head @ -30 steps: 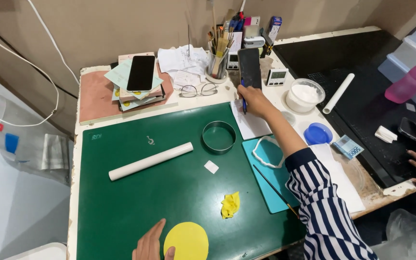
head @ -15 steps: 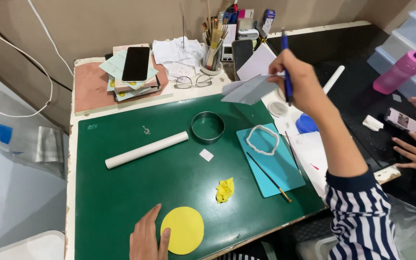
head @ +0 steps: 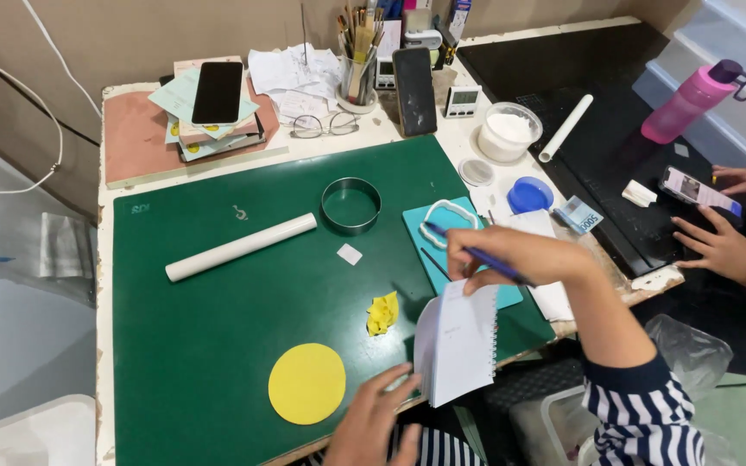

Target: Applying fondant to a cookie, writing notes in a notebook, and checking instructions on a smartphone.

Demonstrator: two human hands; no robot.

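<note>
Right now my right hand (head: 511,255) has its fingers curled tight around a blue pen (head: 477,255), which lies slantwise with its tip toward the left, and the same fingers pinch the top edge of a small spiral notepad (head: 459,343) — it hangs open below the hand, over the near edge of the green cutting mat (head: 218,345). My left hand (head: 373,423) comes up from the near edge with its fingers loosely spread; the fingertips touch the pad's lower left corner, holding nothing closed.

Just left of the notepad sits a crumpled yellow scrap (head: 382,312), and nearer me a flat yellow disc (head: 306,383) lies on the mat. Farther off, a white roller (head: 241,247) lies slanted, with a metal ring cutter (head: 350,205) to its right. Behind my right hand is a teal board (head: 442,250) bearing a white loop (head: 449,216).

At the far right, another person's two hands (head: 723,246) rest by a phone (head: 699,191) on the black surface — well apart from mine.
</note>
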